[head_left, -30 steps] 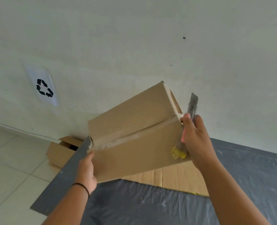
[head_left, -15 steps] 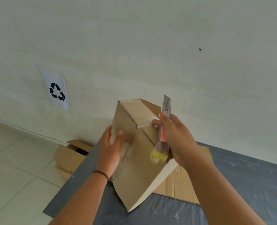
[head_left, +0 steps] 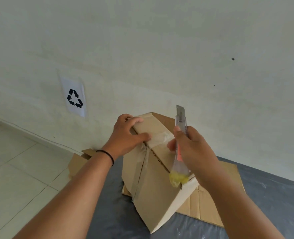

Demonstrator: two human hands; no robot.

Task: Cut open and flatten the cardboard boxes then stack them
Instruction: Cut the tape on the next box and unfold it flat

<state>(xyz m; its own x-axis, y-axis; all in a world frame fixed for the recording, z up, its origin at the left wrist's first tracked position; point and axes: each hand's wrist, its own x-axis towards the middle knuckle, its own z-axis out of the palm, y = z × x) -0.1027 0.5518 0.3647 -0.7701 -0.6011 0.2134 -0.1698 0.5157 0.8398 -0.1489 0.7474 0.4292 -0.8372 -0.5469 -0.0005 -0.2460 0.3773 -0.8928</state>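
Sealed cardboard box (head_left: pixel 153 183) tilted on one corner over the grey plastic sheet (head_left: pixel 272 195), taped end facing up toward the camera. Left hand (head_left: pixel 127 135) grips the box's top left corner, fingers curled over the upper edge and thumb pressed along the taped seam; black band (head_left: pixel 106 155) on that wrist. Right hand (head_left: pixel 192 149) wrapped around a clear utility knife (head_left: pixel 180 145) (blade out, pointing up, yellow tape on the butt end), held just in front of the box's upper right edge; can't tell if the knife touches the cardboard. Flattened cardboard (head_left: pixel 229 180) lies on the sheet under and behind the box. Another open box (head_left: pixel 79 161) sits on the tiled floor by the wall, left of the sheet. Recycling sign (head_left: pixel 74 98) stuck on the wall above it.
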